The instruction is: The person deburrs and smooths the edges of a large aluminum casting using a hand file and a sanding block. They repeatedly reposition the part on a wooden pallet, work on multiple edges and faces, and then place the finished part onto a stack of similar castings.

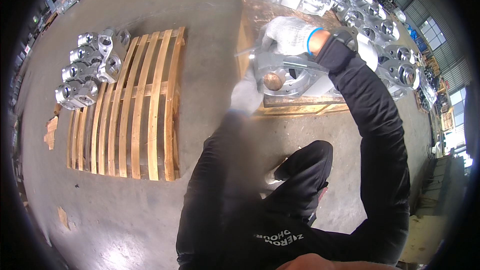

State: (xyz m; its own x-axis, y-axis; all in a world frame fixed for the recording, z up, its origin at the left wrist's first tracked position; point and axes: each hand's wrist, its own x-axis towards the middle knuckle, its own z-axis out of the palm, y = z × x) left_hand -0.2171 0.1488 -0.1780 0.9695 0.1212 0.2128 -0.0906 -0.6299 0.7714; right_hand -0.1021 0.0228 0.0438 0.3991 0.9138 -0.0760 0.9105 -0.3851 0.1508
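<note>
A large silver machined metal part (290, 89) with a wide ring-shaped opening lies on the wooden-topped stack in front of me. My right hand (289, 36), in a white knit glove with a blue cuff edge, is over its top left corner. Those fingers are closed around a thin, pale rod-like tool (245, 51), blurred, which sticks out to the left. My left hand (247, 93), also in a white glove, grips the left side of the same part. Its fingertips are partly hidden and smeared.
More silver metal parts (361, 12) crowd the far and right sides of the wooden platform (272, 104). On the floor to the left lies a slatted wooden pallet (136, 115), with several similar parts (82, 70) along its left edge. Cardboard scraps (51, 132) lie beyond it.
</note>
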